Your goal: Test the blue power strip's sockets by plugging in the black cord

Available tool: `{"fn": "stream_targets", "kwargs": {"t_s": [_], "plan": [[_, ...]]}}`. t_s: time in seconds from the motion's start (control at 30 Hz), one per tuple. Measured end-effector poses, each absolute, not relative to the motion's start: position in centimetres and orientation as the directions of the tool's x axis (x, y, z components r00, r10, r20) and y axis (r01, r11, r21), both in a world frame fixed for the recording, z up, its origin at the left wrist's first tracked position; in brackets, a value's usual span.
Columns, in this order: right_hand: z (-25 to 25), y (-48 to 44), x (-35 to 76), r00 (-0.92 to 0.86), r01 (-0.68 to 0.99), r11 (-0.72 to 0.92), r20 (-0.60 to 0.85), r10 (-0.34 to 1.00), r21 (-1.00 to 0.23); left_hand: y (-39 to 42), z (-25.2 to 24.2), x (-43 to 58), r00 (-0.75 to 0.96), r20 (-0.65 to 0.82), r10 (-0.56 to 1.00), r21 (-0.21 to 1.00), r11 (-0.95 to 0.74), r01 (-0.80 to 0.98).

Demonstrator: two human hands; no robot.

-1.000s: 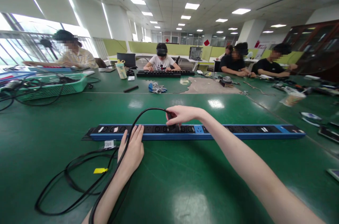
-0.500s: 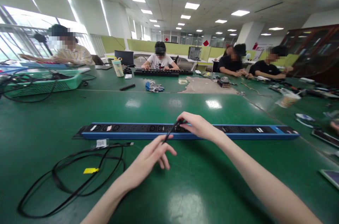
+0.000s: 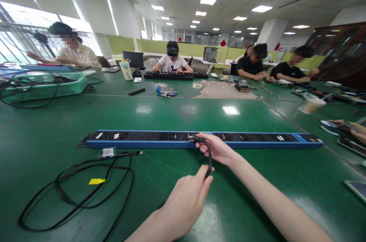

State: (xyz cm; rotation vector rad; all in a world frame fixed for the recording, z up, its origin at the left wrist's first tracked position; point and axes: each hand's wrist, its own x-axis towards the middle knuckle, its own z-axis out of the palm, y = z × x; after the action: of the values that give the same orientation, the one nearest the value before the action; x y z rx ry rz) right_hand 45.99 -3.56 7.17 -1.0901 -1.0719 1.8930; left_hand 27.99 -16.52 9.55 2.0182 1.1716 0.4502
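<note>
A long blue-and-black power strip [image 3: 145, 144] with a row of sockets lies across the green table. Just above its middle, my right hand [image 3: 213, 146] is closed around a black plug [image 3: 197, 139], whose metal prongs point left. From the plug a thick black power cord [image 3: 211, 158] bends down to my left hand [image 3: 190, 196], which pinches it between thumb and forefinger. To the left lies a loosely coiled black cable [image 3: 58, 185] with a yellow tag [image 3: 96, 181] and a metal-tipped connector [image 3: 140, 153]. A small clear bag with a white label [image 3: 108, 152] touches the strip's front edge.
A green basket [image 3: 77, 85] of cables stands at the left. Farther back are a cup [image 3: 126, 70], gloves [image 3: 166, 91], a short black bar [image 3: 137, 91] and a black strip [image 3: 168, 76]. Several people sit around the table. A plastic cup [image 3: 313, 104] stands at the right.
My left hand has moved right and closer to me, with the cord now bent into a curve. My right hand has turned, and the plug's prongs now show, facing left.
</note>
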Motion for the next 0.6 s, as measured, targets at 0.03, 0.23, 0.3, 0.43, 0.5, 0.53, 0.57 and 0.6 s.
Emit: {"fn": "stream_targets", "kwargs": {"t_s": [0.03, 0.23, 0.3, 0.43, 0.5, 0.53, 0.57, 0.6], "plan": [[6.9, -3.5, 45.8, -0.418, -0.191, -0.428, -0.321, 0.850, -0.883, -17.0, 9.7, 28.3, 0.549, -0.102, 0.829, 0.758, -0.293, 0.583], [8.5, -2.5, 46.0, -0.306, -0.023, -0.118, -0.105, 0.946, -0.993, -15.4, 11.1, 26.3, 0.698, 0.003, 0.716, 0.692, -0.505, 0.516], [9.3, -1.6, 46.0, -0.217, 0.130, 0.038, 0.009, 0.976, -0.991, -12.3, 11.2, 24.0, 0.527, 0.111, 0.842, 0.598, -0.480, 0.642], [9.9, 0.6, 44.4, -0.211, 0.440, 0.244, 0.165, 0.963, -0.864, -5.6, 7.9, 20.2, 0.094, 0.453, 0.887, 0.327, -0.263, 0.908], [9.8, 1.5, 42.8, -0.240, 0.573, 0.296, 0.189, 0.952, -0.765, -3.6, 5.2, 19.4, 0.102, 0.541, 0.835, 0.237, -0.268, 0.934], [9.7, 1.9, 42.0, -0.252, 0.630, 0.318, 0.201, 0.947, -0.708, -3.1, 4.0, 19.2, 0.113, 0.565, 0.818, 0.205, -0.272, 0.940], [9.6, 2.1, 41.2, -0.261, 0.680, 0.338, 0.217, 0.941, -0.651, -2.8, 2.9, 19.1, 0.127, 0.583, 0.803, 0.180, -0.280, 0.943], [9.4, 2.3, 40.5, -0.268, 0.722, 0.355, 0.233, 0.935, -0.594, -2.7, 2.0, 19.1, 0.140, 0.594, 0.792, 0.163, -0.289, 0.943]]}}
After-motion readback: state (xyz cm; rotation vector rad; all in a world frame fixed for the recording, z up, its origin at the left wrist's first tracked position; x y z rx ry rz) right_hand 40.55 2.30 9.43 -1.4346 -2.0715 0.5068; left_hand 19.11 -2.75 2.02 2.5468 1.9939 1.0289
